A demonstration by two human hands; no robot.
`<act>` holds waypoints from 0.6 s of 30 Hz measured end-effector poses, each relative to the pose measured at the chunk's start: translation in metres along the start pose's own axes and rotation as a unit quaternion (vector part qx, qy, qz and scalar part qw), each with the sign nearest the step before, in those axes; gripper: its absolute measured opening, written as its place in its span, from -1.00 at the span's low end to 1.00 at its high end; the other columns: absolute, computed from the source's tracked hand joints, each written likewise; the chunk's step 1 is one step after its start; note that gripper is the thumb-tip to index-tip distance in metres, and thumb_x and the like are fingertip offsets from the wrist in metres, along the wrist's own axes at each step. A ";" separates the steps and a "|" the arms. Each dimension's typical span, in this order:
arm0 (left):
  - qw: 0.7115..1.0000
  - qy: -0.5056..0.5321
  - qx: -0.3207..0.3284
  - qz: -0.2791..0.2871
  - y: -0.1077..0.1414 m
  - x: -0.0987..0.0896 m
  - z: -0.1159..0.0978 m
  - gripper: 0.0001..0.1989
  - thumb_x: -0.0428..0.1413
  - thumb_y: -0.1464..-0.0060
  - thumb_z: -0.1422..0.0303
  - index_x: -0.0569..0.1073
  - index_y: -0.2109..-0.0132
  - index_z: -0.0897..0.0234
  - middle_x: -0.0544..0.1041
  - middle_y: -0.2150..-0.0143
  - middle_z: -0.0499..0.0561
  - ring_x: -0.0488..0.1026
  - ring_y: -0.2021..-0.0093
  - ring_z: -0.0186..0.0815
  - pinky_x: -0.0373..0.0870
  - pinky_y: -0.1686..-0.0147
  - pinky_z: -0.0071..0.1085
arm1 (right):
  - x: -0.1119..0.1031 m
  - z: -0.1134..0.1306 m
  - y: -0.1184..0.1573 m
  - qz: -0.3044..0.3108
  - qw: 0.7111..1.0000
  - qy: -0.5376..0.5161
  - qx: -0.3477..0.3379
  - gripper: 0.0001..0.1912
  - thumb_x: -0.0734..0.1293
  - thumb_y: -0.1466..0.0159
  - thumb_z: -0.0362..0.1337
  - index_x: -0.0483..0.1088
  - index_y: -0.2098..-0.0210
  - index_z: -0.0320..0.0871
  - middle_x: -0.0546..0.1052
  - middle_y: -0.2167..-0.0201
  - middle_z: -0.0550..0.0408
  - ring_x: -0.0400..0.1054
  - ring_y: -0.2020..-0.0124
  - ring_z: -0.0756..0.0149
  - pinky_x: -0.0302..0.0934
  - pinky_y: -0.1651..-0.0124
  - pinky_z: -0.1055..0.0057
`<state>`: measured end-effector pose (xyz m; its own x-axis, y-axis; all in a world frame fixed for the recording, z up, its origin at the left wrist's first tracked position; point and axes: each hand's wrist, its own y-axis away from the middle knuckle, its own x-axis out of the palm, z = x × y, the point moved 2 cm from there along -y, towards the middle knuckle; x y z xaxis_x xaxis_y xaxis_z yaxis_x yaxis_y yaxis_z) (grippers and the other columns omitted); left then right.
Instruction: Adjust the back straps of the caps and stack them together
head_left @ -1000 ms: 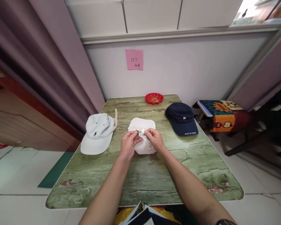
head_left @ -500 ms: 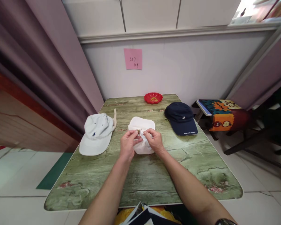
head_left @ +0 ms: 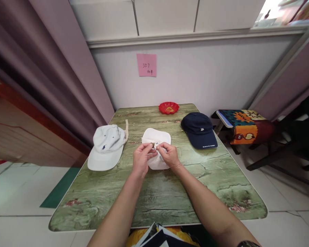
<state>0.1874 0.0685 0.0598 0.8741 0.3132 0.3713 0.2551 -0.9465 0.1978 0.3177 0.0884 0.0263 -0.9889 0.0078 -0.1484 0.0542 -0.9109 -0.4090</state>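
Observation:
A white cap [head_left: 159, 162] lies at the middle of the green wood-patterned table [head_left: 167, 202], its brim pointing away from me. Over its strap, my left hand [head_left: 142, 158] pinches a small brownish buckle-like piece at the strap's end. My right hand [head_left: 169, 155] pinches the strap's other part just beside it, fingertips nearly touching the left ones. To the left sits a pale blue cap [head_left: 106, 145] with a dark logo and a loose beige strap. A navy cap [head_left: 199, 129] with white lettering rests to the right.
A red scalloped dish [head_left: 169, 107] stands at the table's back edge. Behind it is a wall with a pink note [head_left: 146, 65]. A stool with a colourful cloth [head_left: 244, 127] is right of the table, and purple curtains hang at both sides.
My right fingertips have shifted slightly at the strap of the white cap, and a small dark mark now shows between the hands. The other caps have stayed put.

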 end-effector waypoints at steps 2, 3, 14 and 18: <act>1.000 -0.002 0.001 0.002 0.000 0.000 -0.001 -0.63 0.40 0.34 0.29 0.48 0.37 0.35 0.51 0.49 -0.08 0.47 0.51 -0.40 0.53 0.42 -0.39 | 0.000 0.001 0.000 0.004 1.000 0.000 -0.005 -0.75 0.30 -0.26 -0.12 0.48 0.41 -0.14 0.55 0.47 0.12 0.40 0.40 0.30 0.22 0.24 0.42; 1.000 -0.003 0.001 0.004 0.001 0.000 -0.001 -0.63 0.40 0.34 0.29 0.48 0.37 0.36 0.51 0.48 -0.07 0.47 0.51 -0.40 0.53 0.42 -0.39 | 0.000 0.001 0.000 0.005 1.000 -0.001 -0.006 -0.75 0.30 -0.26 -0.12 0.48 0.41 -0.13 0.55 0.47 0.12 0.41 0.40 0.30 0.22 0.25 0.43; 0.995 -0.088 0.038 0.034 0.005 -0.001 -0.004 -0.63 0.37 0.27 0.20 0.53 0.35 0.37 0.51 0.47 -0.04 0.44 0.50 -0.40 0.51 0.44 -0.41 | -0.003 -0.001 -0.002 0.021 1.000 0.008 -0.020 -0.75 0.29 -0.27 -0.13 0.47 0.42 -0.14 0.53 0.48 0.13 0.39 0.41 0.32 0.21 0.24 0.43; 0.993 -0.104 0.043 0.033 0.004 -0.002 -0.003 -0.64 0.36 0.28 0.20 0.53 0.36 0.37 0.50 0.49 -0.04 0.43 0.50 -0.38 0.51 0.47 -0.41 | -0.004 -0.001 -0.002 0.031 0.999 0.010 -0.023 -0.75 0.29 -0.27 -0.13 0.45 0.43 -0.14 0.51 0.50 0.14 0.37 0.43 0.32 0.20 0.25 0.43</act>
<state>0.1852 0.0638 0.0622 0.9546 0.2351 0.1832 0.2204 -0.9706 0.0971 0.3215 0.0911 0.0265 -0.9806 -0.0401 -0.1920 0.1225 -0.8898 -0.4396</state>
